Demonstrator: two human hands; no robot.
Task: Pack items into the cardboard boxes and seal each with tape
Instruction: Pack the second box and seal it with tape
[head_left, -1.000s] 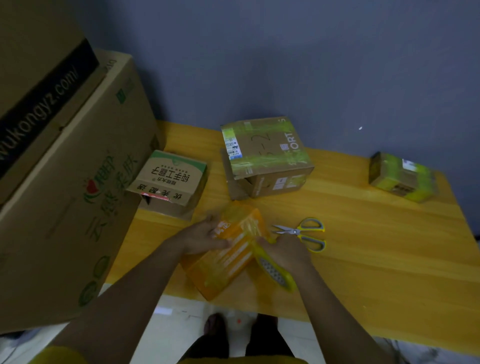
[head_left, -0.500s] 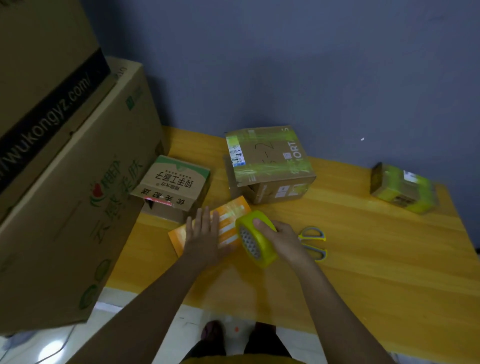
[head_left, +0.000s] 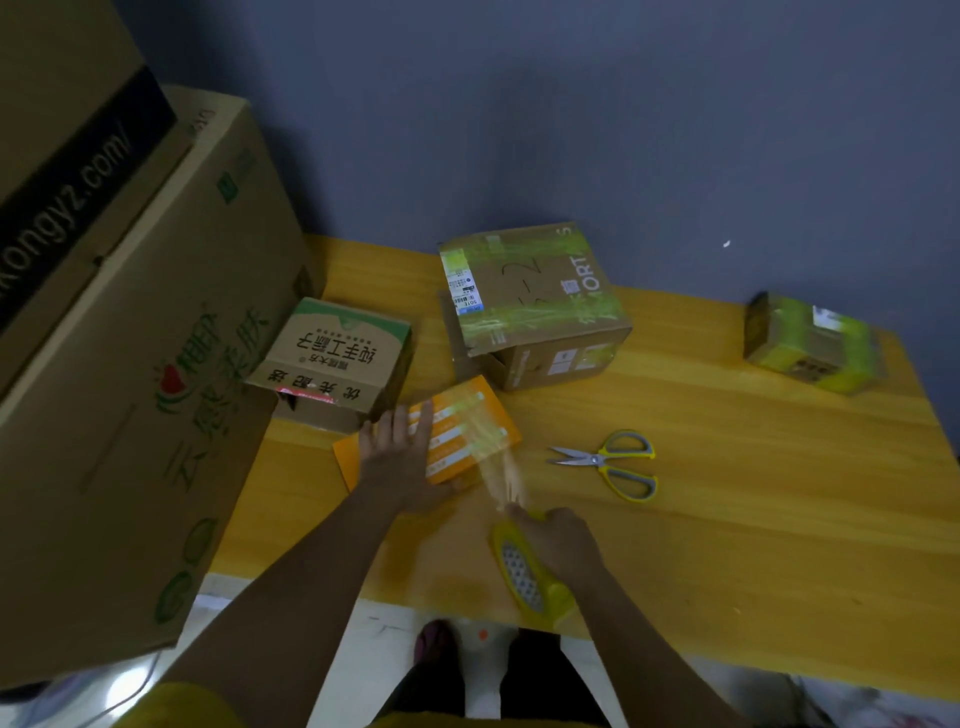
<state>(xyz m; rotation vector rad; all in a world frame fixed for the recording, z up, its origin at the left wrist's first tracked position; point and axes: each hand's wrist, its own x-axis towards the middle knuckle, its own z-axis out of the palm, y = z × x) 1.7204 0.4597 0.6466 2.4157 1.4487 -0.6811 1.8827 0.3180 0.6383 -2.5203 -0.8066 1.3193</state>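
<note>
A: Head view first: where are your hands?

B: Your left hand (head_left: 402, 457) lies flat, fingers straight and spread, pressing on the orange box (head_left: 457, 436) near the table's (head_left: 753, 467) front edge. Your right hand (head_left: 558, 538) is curled round the yellow tape roll (head_left: 527, 574), gripping it just beside the front edge.

A: And the tape itself?

B: A clear strip of tape (head_left: 501, 467) runs from the roll up onto the top of the orange box, stretched taut between them.

A: What else do you have on the table?

B: The scissors (head_left: 610, 462), yellow-handled, lie to the right of the orange box, apart from it, blades pointing left. Behind the orange box stands the taped brown box (head_left: 530, 306), wrapped in greenish tape. To its left sits the printed carton (head_left: 332, 364), tilted, its near corner close to your left fingers. Far right, near the back edge, rests the small taped parcel (head_left: 810, 343).

A: And at your left?

B: The large cartons (head_left: 130, 338), stacked, fill that whole side of the view.
</note>
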